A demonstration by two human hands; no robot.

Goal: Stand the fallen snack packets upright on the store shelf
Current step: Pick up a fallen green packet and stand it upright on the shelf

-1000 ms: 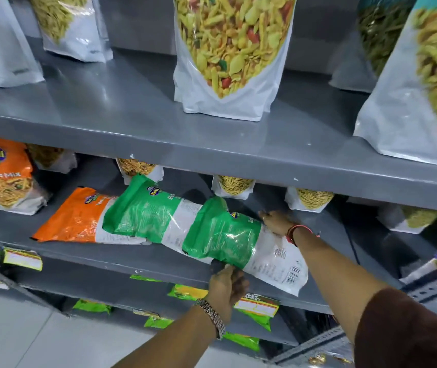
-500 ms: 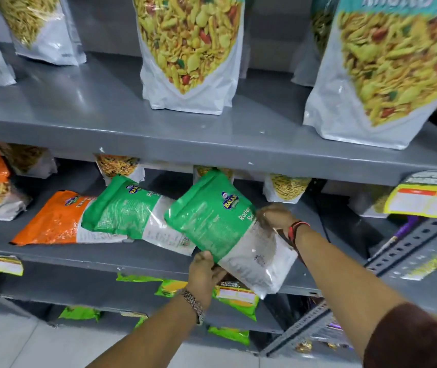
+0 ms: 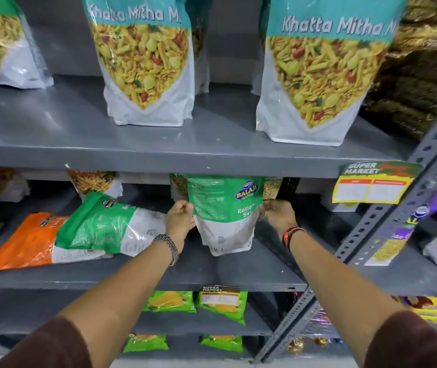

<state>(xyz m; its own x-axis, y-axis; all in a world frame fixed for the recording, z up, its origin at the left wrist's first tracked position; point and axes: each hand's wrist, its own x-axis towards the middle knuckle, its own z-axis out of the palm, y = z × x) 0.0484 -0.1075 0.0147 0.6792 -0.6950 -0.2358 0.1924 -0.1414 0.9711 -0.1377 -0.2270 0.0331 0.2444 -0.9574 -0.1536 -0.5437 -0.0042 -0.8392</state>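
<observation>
A green and white snack packet (image 3: 222, 211) stands nearly upright on the middle grey shelf (image 3: 238, 272), its top hidden behind the shelf above. My left hand (image 3: 180, 220) grips its left edge and my right hand (image 3: 278, 216) grips its right edge. To the left, a second green packet (image 3: 100, 224) lies on its side, overlapping an orange packet (image 3: 26, 243) that also lies flat.
Large Khatta Mitha pouches (image 3: 145, 65) stand on the upper shelf (image 3: 158, 155). More upright packets line the back of the middle shelf. A slotted metal upright (image 3: 387, 221) runs diagonally at right with a yellow price tag (image 3: 371, 187). Green packets (image 3: 222, 306) sit on lower shelves.
The green packet was lying flat at the shelf front; both hands lifted it, turned it upright and moved it deeper onto the shelf. The camera moved closer and to the right.
</observation>
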